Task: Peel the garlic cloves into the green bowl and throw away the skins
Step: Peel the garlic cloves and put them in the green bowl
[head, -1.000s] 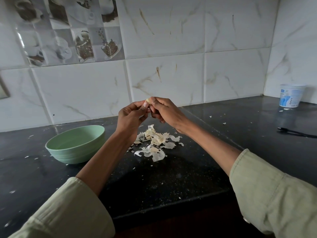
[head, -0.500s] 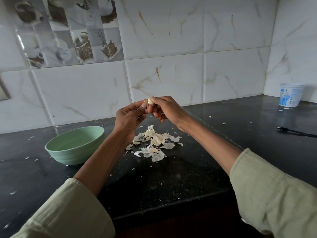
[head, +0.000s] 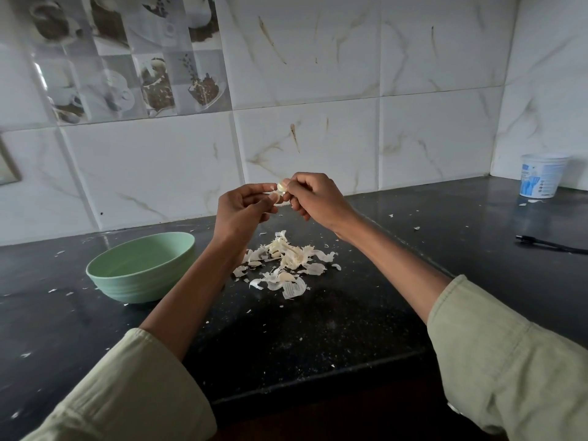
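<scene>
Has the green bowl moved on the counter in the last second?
No. The green bowl sits at the same spot on the black counter, left of the pile of garlic skins and below the same wall-tile seam.

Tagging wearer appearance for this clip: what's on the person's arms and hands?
Both arms wear pale sage-green woven sleeves, loose and wide at the cuff, pushed up so the forearms are bare. The left hand and right hand are bare: no gloves, rings, watch or bracelets visible in the head view.
</scene>
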